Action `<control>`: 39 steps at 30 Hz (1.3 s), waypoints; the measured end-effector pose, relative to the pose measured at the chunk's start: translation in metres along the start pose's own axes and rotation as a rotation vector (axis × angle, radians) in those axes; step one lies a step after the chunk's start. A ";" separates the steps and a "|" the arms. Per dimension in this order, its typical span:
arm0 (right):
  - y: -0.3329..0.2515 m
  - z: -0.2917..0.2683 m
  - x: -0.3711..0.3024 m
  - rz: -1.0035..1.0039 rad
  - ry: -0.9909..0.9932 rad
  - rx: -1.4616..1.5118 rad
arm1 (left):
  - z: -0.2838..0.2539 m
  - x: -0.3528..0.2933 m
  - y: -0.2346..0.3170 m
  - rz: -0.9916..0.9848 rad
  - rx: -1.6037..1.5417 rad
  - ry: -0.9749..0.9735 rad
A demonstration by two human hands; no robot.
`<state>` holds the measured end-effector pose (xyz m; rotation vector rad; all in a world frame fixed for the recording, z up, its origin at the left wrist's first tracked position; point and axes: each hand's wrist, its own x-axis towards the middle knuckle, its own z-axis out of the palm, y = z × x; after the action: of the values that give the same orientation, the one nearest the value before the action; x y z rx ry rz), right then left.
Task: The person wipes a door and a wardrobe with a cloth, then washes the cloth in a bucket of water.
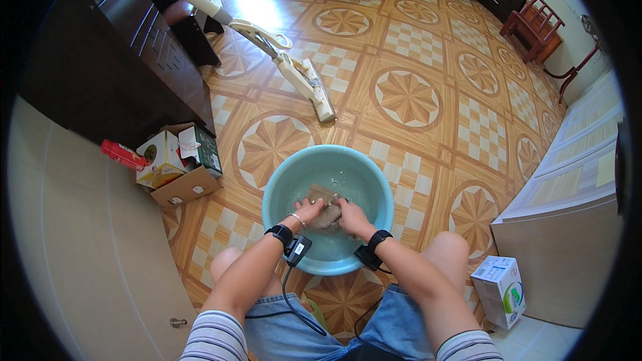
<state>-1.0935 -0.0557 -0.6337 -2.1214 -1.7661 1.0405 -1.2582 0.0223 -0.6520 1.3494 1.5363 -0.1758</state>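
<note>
A light blue plastic basin with water and a few bubbles stands on the floor between my knees. Inside it, a wet beige-grey cloth is bunched up between my hands. My left hand is closed on the cloth's left side, its fingers bent round the fabric. From the right, my right hand pinches the same cloth, thumb and fingers together. A flatter brownish part shows just beyond the fingers. My fingers hide part of the fabric, and both wrists wear black straps with small devices.
A white flat mop lies beyond the basin, its handle leaning toward the dark cabinet. At left sits an open cardboard box with cartons and a red bottle. A white carton stands at right. Far right is a small wooden chair.
</note>
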 end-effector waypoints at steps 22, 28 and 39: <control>-0.100 -0.071 -0.042 -0.296 0.442 0.756 | 0.022 -0.034 0.048 0.022 -1.541 -0.289; -0.089 -0.050 -0.031 -0.221 0.474 0.668 | 0.023 -0.037 0.043 -0.019 -1.419 -0.079; -0.037 -0.022 -0.006 -0.269 0.683 -0.133 | 0.022 -0.048 0.057 -0.153 -1.097 0.212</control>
<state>-1.1096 -0.0449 -0.5946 -1.9007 -1.7093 0.0984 -1.2084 -0.0038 -0.5983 0.3782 1.5202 0.6556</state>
